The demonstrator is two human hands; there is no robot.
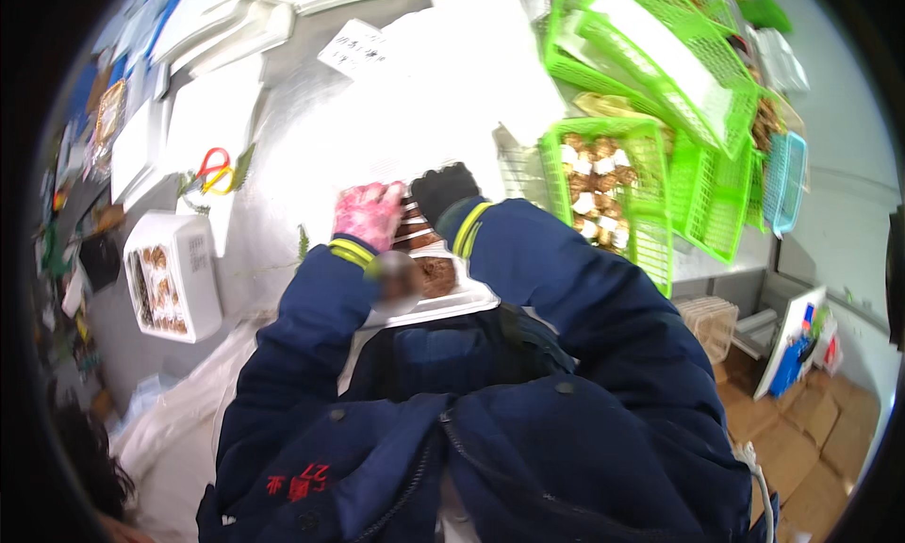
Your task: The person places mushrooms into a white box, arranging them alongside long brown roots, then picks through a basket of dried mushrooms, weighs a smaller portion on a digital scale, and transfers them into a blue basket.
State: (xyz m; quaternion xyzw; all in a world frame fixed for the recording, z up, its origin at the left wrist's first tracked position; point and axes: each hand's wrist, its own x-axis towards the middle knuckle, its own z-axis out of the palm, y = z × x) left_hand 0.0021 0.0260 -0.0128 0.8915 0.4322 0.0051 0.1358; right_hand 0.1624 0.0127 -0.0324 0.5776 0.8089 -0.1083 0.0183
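My left hand (368, 215), in a pink and white glove, rests at the far left of a white tray (460, 303) in front of my body. Opposite it is my right hand (443, 190), in a black glove. Both hands have bent fingers, and what they grip is hidden. Between them lie dark brown pieces (415, 230) crossed by white bands. Nearer to me in the tray is a rough brown clump (436, 276), possibly mushroom. A blurred dark round patch covers part of the tray beside my left cuff.
To the right stands a green basket (660, 208) of brown, white-banded pieces (596, 187); more green baskets (702, 199) are stacked beyond. At left are a white foam box (193, 270) with brown pieces and scissors (217, 173) with red and yellow handles. White sheets (443, 57) cover the far table.
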